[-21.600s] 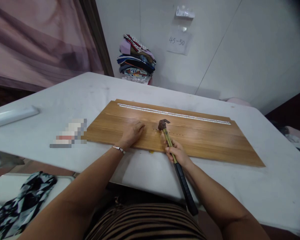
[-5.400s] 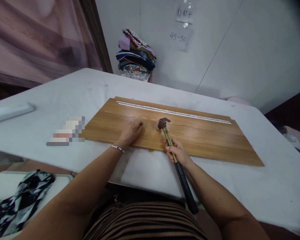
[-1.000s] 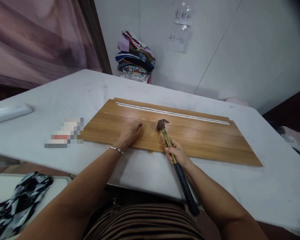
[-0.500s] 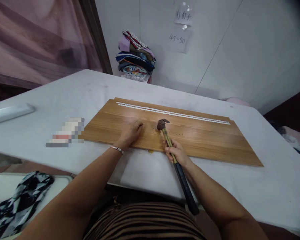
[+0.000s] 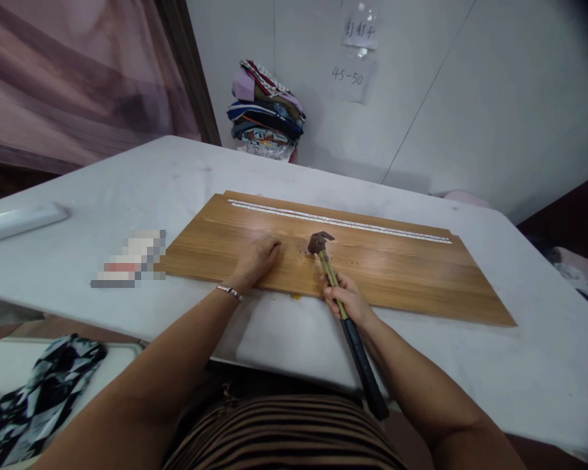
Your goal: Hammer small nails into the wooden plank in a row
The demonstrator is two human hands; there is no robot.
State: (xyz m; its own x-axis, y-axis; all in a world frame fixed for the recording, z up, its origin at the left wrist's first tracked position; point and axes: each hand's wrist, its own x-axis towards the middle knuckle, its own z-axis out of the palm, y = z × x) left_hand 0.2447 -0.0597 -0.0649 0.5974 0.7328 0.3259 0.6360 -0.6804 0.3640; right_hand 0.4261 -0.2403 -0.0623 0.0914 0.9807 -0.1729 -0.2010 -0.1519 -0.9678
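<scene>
A long wooden board (image 5: 396,271) lies on the white table (image 5: 186,183), with a pale strip (image 5: 338,222) along its far edge. My right hand (image 5: 347,300) is wrapped round the handle of a hammer (image 5: 336,287); its rusty head (image 5: 318,243) rests on the board beside a row of small dark dots (image 5: 345,262). My left hand (image 5: 257,258) lies on the board to the left of the hammer head, fingers curled with the tips on the wood. A bracelet (image 5: 229,291) circles that wrist.
A blurred-out item (image 5: 130,261) lies left of the board and a white bar (image 5: 19,220) at the table's left edge. Folded clothes (image 5: 267,114) are stacked against the wall. Black-and-white cloth (image 5: 39,391) lies on a lower surface at bottom left.
</scene>
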